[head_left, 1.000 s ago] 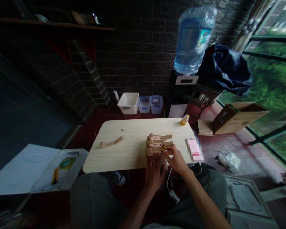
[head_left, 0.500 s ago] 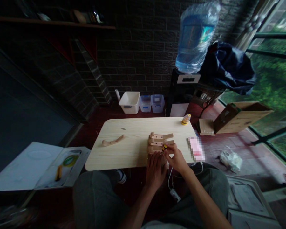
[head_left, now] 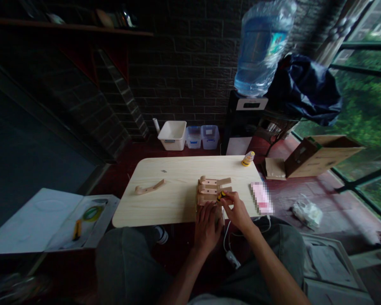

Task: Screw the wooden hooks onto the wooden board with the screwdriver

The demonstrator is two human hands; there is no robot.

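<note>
A wooden hook rack lies near the table's front edge, its several hook-shaped wooden pieces side by side with dark screw holes. My left hand rests over the rack's near end, fingers on top and gripping it; that end is largely hidden. In my right hand the fingers are closed around a short yellow-and-black screwdriver, held over the rack's right part. The screwdriver's tip is too small to make out. Apart from the rack, a single wooden hook piece lies on the table's left side.
On the pale table stand a yellow-capped clear bottle and a pink pixelated item. An open white case sits at left. Behind are plastic bins and a water dispenser; a white cable hangs in front.
The yellow-and-black screwdriver has turned slightly in my right fingers, which have shifted a little. My left hand stays on the rack.
</note>
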